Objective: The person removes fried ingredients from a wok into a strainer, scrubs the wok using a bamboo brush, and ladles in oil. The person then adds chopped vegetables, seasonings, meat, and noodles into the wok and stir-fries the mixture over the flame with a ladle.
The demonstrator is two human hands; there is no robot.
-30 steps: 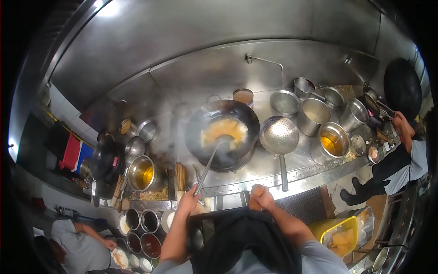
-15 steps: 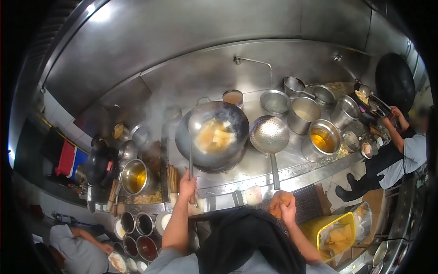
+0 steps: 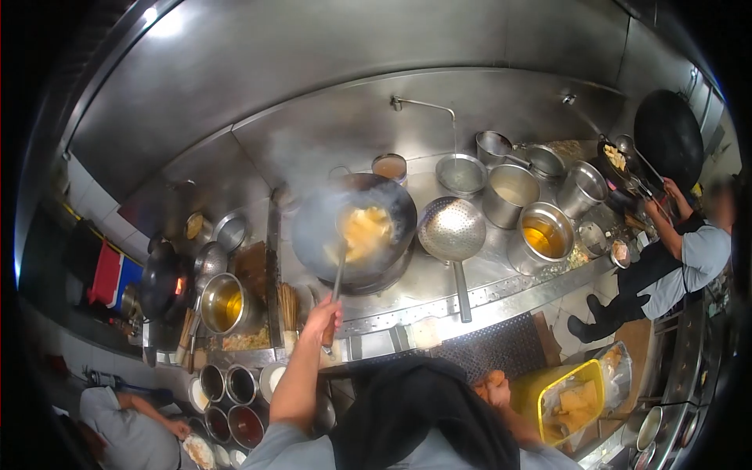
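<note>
The left hand (image 3: 323,316) has its grip closed round the handle of a long ladle (image 3: 340,274), near the wooden end, while the ladle's far end reaches the yellow food (image 3: 366,227) inside the black wok (image 3: 401,236); steam blurs exactly where the two meet. Holding that far back seems wise, since it leaves the fingers outside the rim and away from the steam. To stir well here, the ladle is best slid low along the curved wall and turned under the pieces, as a jab from above could break them. Short, even strokes should stop food riding over the near edge. The right hand (image 3: 499,392) is down near the yellow bin (image 3: 540,411), its grip closed on an orange-brown bundle (image 3: 481,389), perhaps a cloth; if so, a thick fold would serve best for steadying the hot wok.
</note>
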